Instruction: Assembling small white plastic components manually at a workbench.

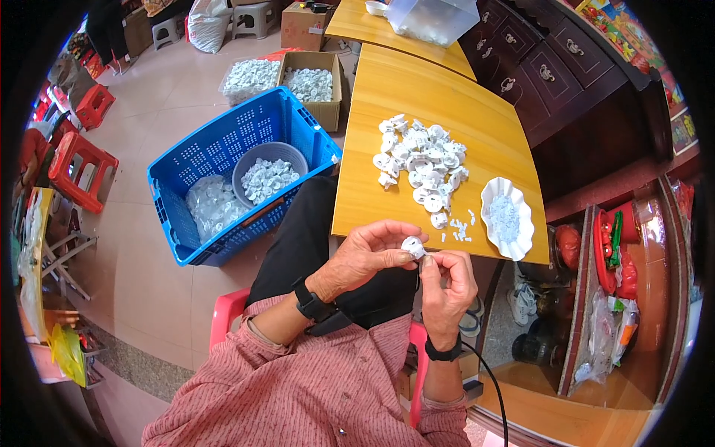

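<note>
Just off the near edge of the yellow wooden table (363, 205), my left hand (357, 259) pinches a small white round plastic part (412, 246) between thumb and fingers. My right hand (449, 287) is closed too, its thumb and index fingertips pressed against the part's lower right side. Whether a tiny peg sits between those fingertips is hidden. Beyond my hands lies a heap of similar white plastic parts (426, 160). Several tiny white pegs (461, 230) are scattered at its near end. To their right stands a white scalloped dish (525, 243) holding small pale-blue pieces.
Left of my legs, a blue plastic crate (167, 216) contains a grey round basket (301, 155) of white parts and a clear bag (212, 206). Behind it are a cardboard box (328, 113) and a clear tub (237, 91). Open shelves (585, 298) stand at right.
</note>
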Demonstrator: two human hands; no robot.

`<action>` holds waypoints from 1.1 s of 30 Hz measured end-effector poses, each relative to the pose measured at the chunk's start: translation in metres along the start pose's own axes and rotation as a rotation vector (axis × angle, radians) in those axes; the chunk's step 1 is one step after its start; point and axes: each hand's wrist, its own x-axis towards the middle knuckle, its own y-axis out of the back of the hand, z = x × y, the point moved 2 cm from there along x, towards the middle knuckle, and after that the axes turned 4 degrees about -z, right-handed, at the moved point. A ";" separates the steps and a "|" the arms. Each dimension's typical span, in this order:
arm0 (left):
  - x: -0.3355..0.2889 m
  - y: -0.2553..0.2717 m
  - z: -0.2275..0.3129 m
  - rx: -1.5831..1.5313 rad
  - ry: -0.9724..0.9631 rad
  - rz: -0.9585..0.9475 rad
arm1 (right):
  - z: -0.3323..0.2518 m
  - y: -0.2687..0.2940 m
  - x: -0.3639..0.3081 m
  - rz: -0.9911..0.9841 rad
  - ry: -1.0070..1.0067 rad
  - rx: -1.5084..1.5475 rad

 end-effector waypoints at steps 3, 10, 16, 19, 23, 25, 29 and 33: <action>0.000 -0.002 0.001 -0.011 -0.005 -0.017 | 0.000 0.001 0.001 0.005 0.025 -0.035; 0.001 -0.001 0.001 0.021 -0.016 -0.025 | -0.003 0.001 0.002 0.010 0.047 -0.086; 0.000 0.000 0.002 0.075 -0.009 -0.035 | -0.004 0.000 0.001 -0.006 0.101 -0.165; 0.000 0.001 0.003 0.128 0.002 -0.035 | -0.001 0.001 0.000 -0.032 0.108 -0.193; -0.001 -0.002 0.007 0.212 0.046 -0.012 | 0.003 0.000 -0.001 -0.075 0.134 -0.275; -0.002 -0.001 0.008 0.234 0.058 -0.009 | 0.004 0.000 -0.001 -0.082 0.146 -0.287; -0.002 0.002 0.008 0.241 0.043 -0.004 | -0.001 0.001 0.001 -0.103 0.118 -0.214; -0.002 0.003 0.008 0.192 0.031 0.015 | -0.001 0.001 0.002 -0.125 0.056 -0.131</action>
